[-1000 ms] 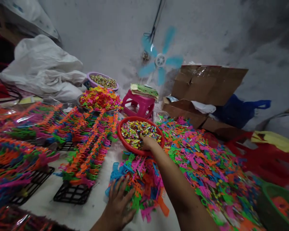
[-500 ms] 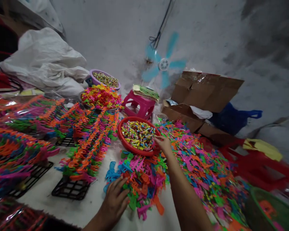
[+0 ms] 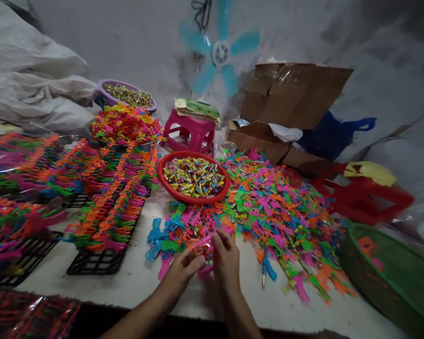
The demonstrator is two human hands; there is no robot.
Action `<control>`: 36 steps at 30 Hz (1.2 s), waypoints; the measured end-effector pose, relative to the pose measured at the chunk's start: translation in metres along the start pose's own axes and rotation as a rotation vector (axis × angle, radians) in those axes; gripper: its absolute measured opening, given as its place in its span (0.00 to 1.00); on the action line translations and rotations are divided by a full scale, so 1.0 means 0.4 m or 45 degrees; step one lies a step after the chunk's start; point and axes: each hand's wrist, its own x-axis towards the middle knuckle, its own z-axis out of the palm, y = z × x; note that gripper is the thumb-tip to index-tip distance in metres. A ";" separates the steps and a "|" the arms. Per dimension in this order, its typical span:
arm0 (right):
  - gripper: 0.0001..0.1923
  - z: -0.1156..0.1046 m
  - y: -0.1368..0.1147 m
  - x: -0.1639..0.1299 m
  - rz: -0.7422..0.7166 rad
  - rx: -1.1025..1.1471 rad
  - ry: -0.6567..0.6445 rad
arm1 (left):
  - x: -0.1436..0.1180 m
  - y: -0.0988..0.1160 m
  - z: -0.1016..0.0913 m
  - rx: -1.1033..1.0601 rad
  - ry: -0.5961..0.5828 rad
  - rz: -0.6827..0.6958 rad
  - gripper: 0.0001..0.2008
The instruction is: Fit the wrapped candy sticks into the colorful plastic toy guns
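Observation:
In front of me, my left hand (image 3: 184, 272) and my right hand (image 3: 226, 260) are close together just above the near part of the table. Both have their fingers closed on a pink plastic toy piece (image 3: 202, 242), which runs between the fingertips. Its exact shape is partly hidden, and anything small in the right fingers cannot be made out. Behind the hands lies a loose pile of blue, pink, green and orange plastic toy pieces (image 3: 183, 226). A red basin (image 3: 194, 199) beyond it holds many small yellow, pink and blue cylinders (image 3: 192, 176).
Black racks (image 3: 92, 264) packed with rows of colourful toy pieces stand on the left. A larger loose heap (image 3: 268, 207) spreads rightward to a green basket (image 3: 360, 278). Behind are a pink stool (image 3: 191, 129), a purple basin (image 3: 104, 92), cardboard boxes (image 3: 289, 94) and a spinning fan (image 3: 220, 53).
My right hand has come back from the red basin toward me. My left hand has lifted from the pile to meet it, and a pink toy piece is now held between them.

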 end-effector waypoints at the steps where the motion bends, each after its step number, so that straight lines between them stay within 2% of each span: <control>1: 0.13 0.008 0.020 -0.035 0.056 0.094 0.048 | -0.002 -0.010 0.012 -0.077 -0.017 -0.024 0.23; 4: 0.12 0.033 0.054 -0.108 0.260 0.382 0.087 | -0.016 -0.038 0.023 -0.122 0.008 -0.018 0.26; 6: 0.11 0.039 0.058 -0.127 0.327 0.463 0.043 | -0.025 -0.046 0.018 -0.084 0.044 -0.009 0.27; 11: 0.08 0.013 0.055 -0.119 0.330 0.288 -0.166 | -0.021 -0.036 0.006 -0.136 0.249 0.025 0.26; 15: 0.08 0.009 0.060 -0.118 0.406 0.376 -0.268 | -0.006 -0.017 0.009 -0.216 0.253 0.062 0.21; 17: 0.09 0.015 0.063 -0.119 0.402 0.429 -0.215 | -0.003 -0.011 0.008 -0.154 0.268 0.105 0.17; 19: 0.09 0.018 0.064 -0.113 0.365 0.423 -0.190 | -0.006 -0.004 0.001 0.019 0.276 0.148 0.14; 21: 0.08 0.014 0.060 -0.100 0.331 0.410 -0.171 | -0.012 0.007 -0.012 0.213 0.213 0.145 0.16; 23: 0.08 0.002 0.052 -0.082 0.332 0.440 -0.081 | -0.020 0.022 -0.028 0.374 0.141 0.136 0.18; 27: 0.10 -0.028 0.032 -0.051 0.546 0.476 0.142 | -0.029 0.049 -0.055 0.598 0.251 0.236 0.10; 29: 0.10 -0.034 0.026 -0.046 0.655 0.478 0.159 | -0.032 0.055 -0.060 0.573 0.292 0.249 0.12; 33: 0.10 -0.020 0.025 -0.057 0.611 0.532 0.094 | -0.037 0.053 -0.043 0.327 0.267 0.133 0.30; 36: 0.10 0.007 0.028 -0.072 0.558 0.605 0.051 | -0.035 0.045 -0.019 -0.001 0.217 -0.082 0.29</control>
